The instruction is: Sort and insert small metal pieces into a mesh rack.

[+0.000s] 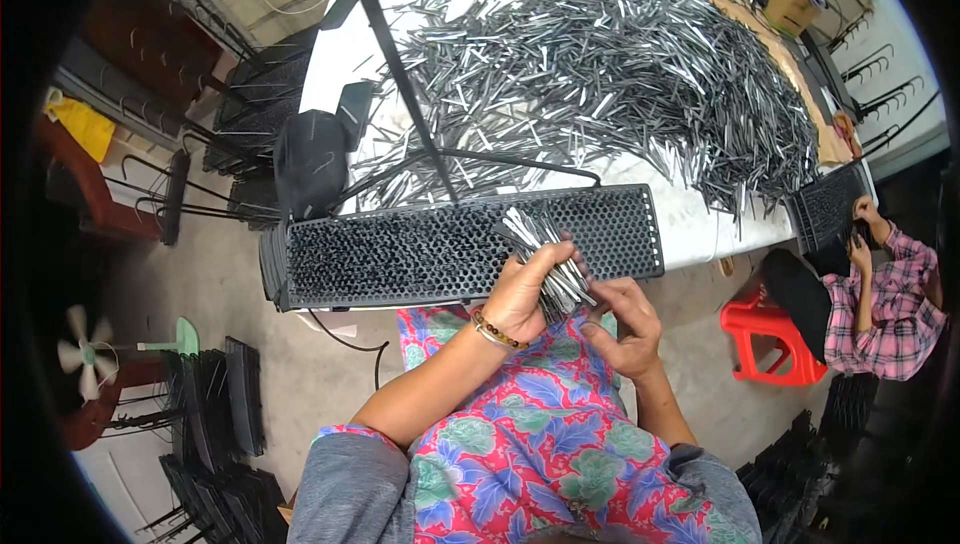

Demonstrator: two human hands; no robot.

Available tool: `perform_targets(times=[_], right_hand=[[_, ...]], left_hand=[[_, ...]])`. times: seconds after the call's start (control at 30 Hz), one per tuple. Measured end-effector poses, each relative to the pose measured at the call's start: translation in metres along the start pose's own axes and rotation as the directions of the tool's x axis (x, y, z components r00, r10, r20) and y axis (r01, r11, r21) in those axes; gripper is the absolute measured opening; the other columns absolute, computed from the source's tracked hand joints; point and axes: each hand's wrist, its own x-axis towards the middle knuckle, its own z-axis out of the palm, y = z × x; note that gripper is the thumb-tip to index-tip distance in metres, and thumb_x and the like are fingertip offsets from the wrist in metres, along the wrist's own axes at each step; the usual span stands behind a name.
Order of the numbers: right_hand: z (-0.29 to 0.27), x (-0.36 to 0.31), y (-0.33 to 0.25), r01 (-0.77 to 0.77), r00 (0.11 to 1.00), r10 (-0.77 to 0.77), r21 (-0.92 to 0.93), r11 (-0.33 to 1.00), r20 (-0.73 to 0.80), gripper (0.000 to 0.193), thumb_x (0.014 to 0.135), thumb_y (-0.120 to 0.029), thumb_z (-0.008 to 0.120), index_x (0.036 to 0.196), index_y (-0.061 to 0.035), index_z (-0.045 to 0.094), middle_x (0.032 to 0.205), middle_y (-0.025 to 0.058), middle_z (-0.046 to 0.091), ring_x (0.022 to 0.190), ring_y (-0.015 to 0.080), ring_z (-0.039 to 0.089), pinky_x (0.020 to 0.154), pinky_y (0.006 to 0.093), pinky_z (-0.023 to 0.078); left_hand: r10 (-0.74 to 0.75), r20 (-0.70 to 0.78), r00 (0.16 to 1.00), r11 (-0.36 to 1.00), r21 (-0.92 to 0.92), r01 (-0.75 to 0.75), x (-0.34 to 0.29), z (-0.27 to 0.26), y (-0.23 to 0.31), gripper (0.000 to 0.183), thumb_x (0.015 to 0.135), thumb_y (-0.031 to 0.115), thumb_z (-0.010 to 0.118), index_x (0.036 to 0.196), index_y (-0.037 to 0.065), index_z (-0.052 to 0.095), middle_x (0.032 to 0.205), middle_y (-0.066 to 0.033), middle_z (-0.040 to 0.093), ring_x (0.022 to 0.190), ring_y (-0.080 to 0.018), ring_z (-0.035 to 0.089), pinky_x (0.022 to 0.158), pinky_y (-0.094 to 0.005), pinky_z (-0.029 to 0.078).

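Note:
My left hand (520, 294) is closed round a bundle of thin dark and silvery strips (562, 284), held at a slant over the front edge of a long black perforated tray (610, 234). Short pieces fill many holes in the tray's left and middle parts, while the right part shows bare round holes. Close to the bundle's lower end is my right hand (627, 327), its thumb and fingers bent together. What they pinch, if anything, is too small to make out.
A wide heap of loose strips (620, 64) covers the white table (685, 234) behind the tray. A dark bar (400, 74) rises across the view. At right a co-worker in a checked shirt (890, 314) handles another tray (828, 206) beside a red stool (770, 339). Stacked black trays (215, 404) and a fan (88, 354) stand left.

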Motion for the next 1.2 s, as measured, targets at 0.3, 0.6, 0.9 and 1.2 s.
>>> perform_targets(times=[0.3,0.6,0.9,1.2], right_hand=[[-0.013,-0.002,0.005,0.254,0.967,-0.247,-0.279,0.926,0.060,0.038,0.065,0.000,0.077,0.103,-0.0026,0.069,0.090,0.0097,0.060,0.079,0.0212,0.060,0.064,0.0303,0.051],[-0.011,-0.009,-0.001,0.186,0.961,-0.225,-0.227,0.956,-0.158,0.027,0.070,0.006,0.069,0.097,-0.0004,0.067,0.088,0.0123,0.059,0.072,0.0187,0.060,0.061,0.0275,0.051],[-0.013,0.062,0.057,-0.141,0.910,0.123,-0.018,0.990,-0.397,0.024,0.088,-0.005,0.062,0.111,0.0024,0.060,0.085,0.0105,0.065,0.071,0.0128,0.061,0.064,0.0249,0.050],[0.020,0.087,0.089,0.051,0.967,-0.152,-0.431,0.901,-0.202,0.022,0.082,-0.008,0.067,0.103,-0.0028,0.065,0.085,0.0099,0.064,0.079,0.0231,0.060,0.075,0.0338,0.045]], left_hand=[[-0.066,-0.003,0.998,0.996,-0.061,0.066,0.021,-0.006,-0.028,0.013,0.087,0.014,0.062,0.091,0.003,0.057,0.083,-0.0079,0.060,0.078,-0.0214,0.061,0.073,-0.0354,0.056],[0.018,-0.049,0.999,1.000,-0.010,-0.019,0.019,-0.008,-0.030,0.012,0.088,0.012,0.059,0.093,0.002,0.057,0.084,-0.0092,0.062,0.073,-0.0201,0.064,0.068,-0.0338,0.057],[-0.157,-0.038,0.987,0.923,0.351,0.160,0.002,-0.033,-0.035,0.021,0.083,0.008,0.065,0.101,0.002,0.056,0.084,-0.0070,0.063,0.069,-0.0170,0.064,0.063,-0.0311,0.057],[-0.215,-0.051,0.975,0.931,0.291,0.220,-0.003,-0.066,-0.040,0.024,0.083,0.008,0.065,0.104,0.003,0.054,0.088,-0.0079,0.063,0.080,-0.0192,0.065,0.068,-0.0316,0.057]])
